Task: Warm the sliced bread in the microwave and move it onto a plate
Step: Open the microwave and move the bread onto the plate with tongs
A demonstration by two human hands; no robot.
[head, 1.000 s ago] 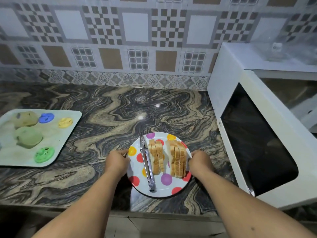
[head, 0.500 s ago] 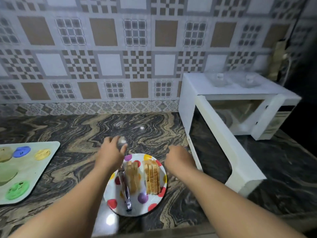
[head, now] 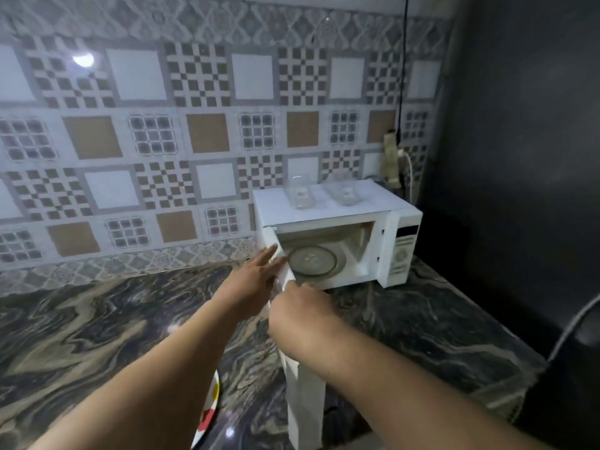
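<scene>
Both hands are at the open microwave door [head: 303,388], left hand [head: 256,280] flat-fingered against it, right hand [head: 300,308] on its edge, grip unclear, so next fetch the plate [head: 207,414] lying below the left forearm.

Both hands, left hand [head: 256,282] and right hand [head: 300,311], touch the open microwave door [head: 305,394] (turntable [head: 313,263] bare).

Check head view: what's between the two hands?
The open microwave door's white edge. Left hand lies flat against its outer side; right hand reaches over from the cavity side.
</scene>
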